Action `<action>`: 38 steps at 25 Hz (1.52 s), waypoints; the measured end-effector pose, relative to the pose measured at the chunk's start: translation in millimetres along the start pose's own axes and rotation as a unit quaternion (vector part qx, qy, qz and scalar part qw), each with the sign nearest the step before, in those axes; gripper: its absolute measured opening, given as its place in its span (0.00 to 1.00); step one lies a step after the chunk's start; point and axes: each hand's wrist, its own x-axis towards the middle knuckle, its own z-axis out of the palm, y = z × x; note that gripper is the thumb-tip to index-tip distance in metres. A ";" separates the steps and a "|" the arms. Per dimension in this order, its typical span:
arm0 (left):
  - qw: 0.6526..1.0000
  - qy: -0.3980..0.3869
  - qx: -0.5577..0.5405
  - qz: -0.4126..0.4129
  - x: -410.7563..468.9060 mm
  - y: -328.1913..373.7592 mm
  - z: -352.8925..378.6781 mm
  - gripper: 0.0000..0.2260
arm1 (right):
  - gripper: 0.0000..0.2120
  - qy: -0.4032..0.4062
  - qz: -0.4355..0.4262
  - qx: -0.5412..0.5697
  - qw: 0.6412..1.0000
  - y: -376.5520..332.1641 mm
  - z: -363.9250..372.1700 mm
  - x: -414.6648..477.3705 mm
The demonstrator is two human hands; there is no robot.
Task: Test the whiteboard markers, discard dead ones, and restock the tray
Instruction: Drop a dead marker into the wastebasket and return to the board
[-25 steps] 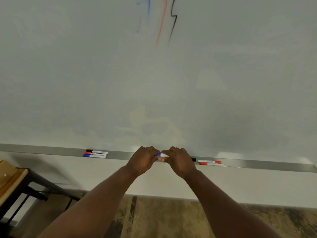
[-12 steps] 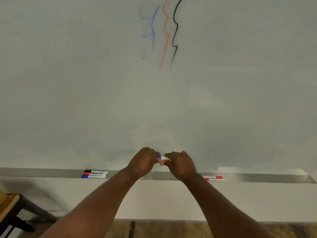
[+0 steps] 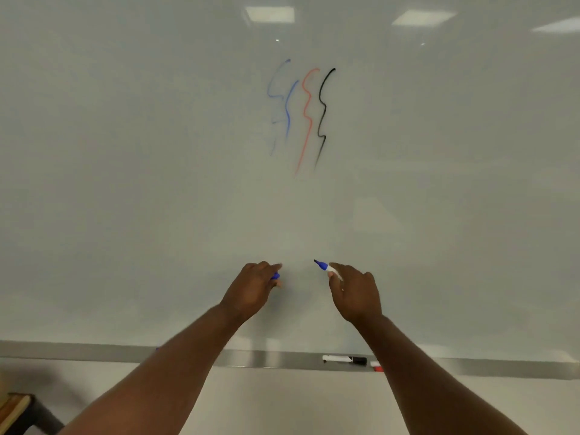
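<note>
My left hand (image 3: 251, 290) pinches a mostly hidden blue cap (image 3: 275, 276); my right hand (image 3: 354, 293) grips the marker (image 3: 326, 267), uncapped now, hands pulled apart.

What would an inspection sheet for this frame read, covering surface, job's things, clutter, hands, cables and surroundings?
Surface: whiteboard bears four test squiggles: faint blue, blue, red, black.
Job's things: uncapped blue marker; blue cap; black marker and red marker, the latter partly hidden by the right arm, in the tray.
Clutter: nothing seen.
Hands: left hand pinches the cap; right hand grips the blue marker, tip pointing up-left.
Cables: nothing seen.
Surroundings: wooden furniture at lower left; ceiling-light reflections on the board.
</note>
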 end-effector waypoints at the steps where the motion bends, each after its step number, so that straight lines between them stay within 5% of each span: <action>1: 1.000 0.013 0.004 0.011 12.7 3.2 -11.5 0.18 | 0.22 0.022 -0.002 0.016 1.000 -7.1 -6.3 9.1; 8: 0.988 0.131 0.038 0.071 99.0 31.9 -111.5 0.07 | 0.19 0.127 0.003 0.176 0.976 -42.6 -54.0 70.5; 12: 0.954 0.268 0.088 0.106 146.8 35.5 -159.2 0.09 | 0.14 0.189 -0.043 0.286 0.938 -57.3 -82.5 102.8; 16: 0.922 0.368 0.091 0.079 194.8 40.8 -208.5 0.08 | 0.21 0.182 -0.070 0.346 0.918 -72.0 -115.0 134.5; 27: 0.909 0.390 0.115 0.091 249.3 50.9 -250.4 0.09 | 0.10 0.278 -0.105 0.349 0.889 -96.2 -160.6 194.2; 38: 0.923 0.347 0.104 0.129 261.4 21.7 -246.4 0.12 | 0.14 0.330 -0.024 0.379 0.864 -90.3 -152.5 229.9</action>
